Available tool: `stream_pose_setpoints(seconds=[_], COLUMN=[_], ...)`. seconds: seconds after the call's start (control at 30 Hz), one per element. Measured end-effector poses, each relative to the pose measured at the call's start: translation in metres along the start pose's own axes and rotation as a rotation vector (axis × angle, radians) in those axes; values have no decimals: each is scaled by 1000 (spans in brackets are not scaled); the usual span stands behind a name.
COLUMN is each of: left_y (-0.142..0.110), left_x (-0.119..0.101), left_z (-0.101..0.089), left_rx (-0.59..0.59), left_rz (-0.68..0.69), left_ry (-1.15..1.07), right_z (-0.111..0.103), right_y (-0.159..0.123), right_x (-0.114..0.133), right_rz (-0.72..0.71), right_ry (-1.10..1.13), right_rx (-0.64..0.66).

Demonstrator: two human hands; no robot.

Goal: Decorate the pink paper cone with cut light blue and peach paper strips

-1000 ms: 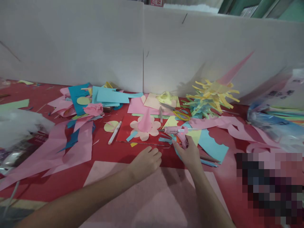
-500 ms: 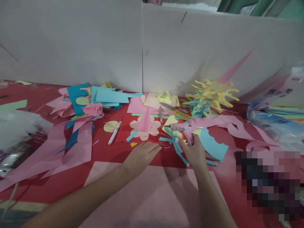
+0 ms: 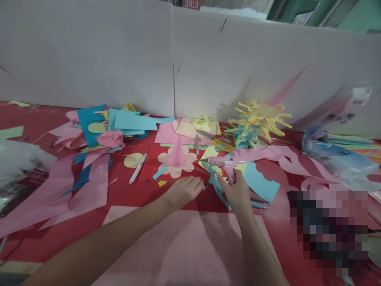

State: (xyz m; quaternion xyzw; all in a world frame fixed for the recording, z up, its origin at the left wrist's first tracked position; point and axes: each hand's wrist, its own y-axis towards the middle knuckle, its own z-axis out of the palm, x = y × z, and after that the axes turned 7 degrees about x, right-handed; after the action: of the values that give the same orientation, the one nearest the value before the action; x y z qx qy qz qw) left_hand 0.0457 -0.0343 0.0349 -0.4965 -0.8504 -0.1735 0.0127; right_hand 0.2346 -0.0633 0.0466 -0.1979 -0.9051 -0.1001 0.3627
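Note:
My right hand [image 3: 236, 190] is wrapped around the handle of a pink glue gun [image 3: 222, 161], its nozzle pointing left. Under and beside the gun lies a bunch of blue paper strips [image 3: 219, 190]. My left hand [image 3: 183, 192] is closed just left of them, palm down, with a small blue bit of paper strip [image 3: 204, 186] showing at its fingertips. Beyond it, a pale pink paper flower [image 3: 163, 157] with an upright pink paper cone [image 3: 177, 154] in its middle rests on a red sheet [image 3: 147, 167]. A blue scrap [image 3: 160, 172] lies across one petal.
A yellow and green fringed paper tree [image 3: 258, 119] with a pink cone stands at back right. Yellow-handled scissors [image 3: 223, 144], a white marker [image 3: 138, 169] and paper scraps lie around. A white partition [image 3: 119, 55] closes the back; plastic bags [image 3: 336, 147] stand right.
My left hand has moved slightly right, and a blue bit now shows at its fingertips. The blue strips have shifted under the glue gun. The view has turned slightly.

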Motion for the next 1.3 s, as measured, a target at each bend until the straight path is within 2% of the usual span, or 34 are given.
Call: stream_pose_setpoints(seconds=[0.1,0.23,0.33,0.47,0.63,0.83,1.03,1.13,1.23,1.3], left_y=[-34,-75,-89,-84,-69,-61,-68,-70,-65,-60], left_x=[17,45,62,73,73,70,65,61,59,58], left_z=[-13,-25,-27,-26,-15,3,15,17,13,7], left_rx=[-203,-302,-348,-352,-301,-197,-189,-203,-201,-253], left_rz=[33,-11,-35,-113,-191,-228,-281,-377,-537,-649], left_ry=[-31,3,32,-1,-84,-269,-504,-569,-647,-719], right_z=[5,18,29,39,44,42,41,41,41,40], right_y=[-8,-19,-24,-26,-26,-26,-26,-26,-26,-26], right_x=[7,21,31,39,39,39,38,37,37,37], right_rz=[-66,-208,-230,-231,-238,-204,-149,-134,-108,-86], right_ry=[-55,-165,-303,-458,-531,-539,-520,-509,-490,-481], right_rx=[16,69,75,88,95,126,144,151,162,177])
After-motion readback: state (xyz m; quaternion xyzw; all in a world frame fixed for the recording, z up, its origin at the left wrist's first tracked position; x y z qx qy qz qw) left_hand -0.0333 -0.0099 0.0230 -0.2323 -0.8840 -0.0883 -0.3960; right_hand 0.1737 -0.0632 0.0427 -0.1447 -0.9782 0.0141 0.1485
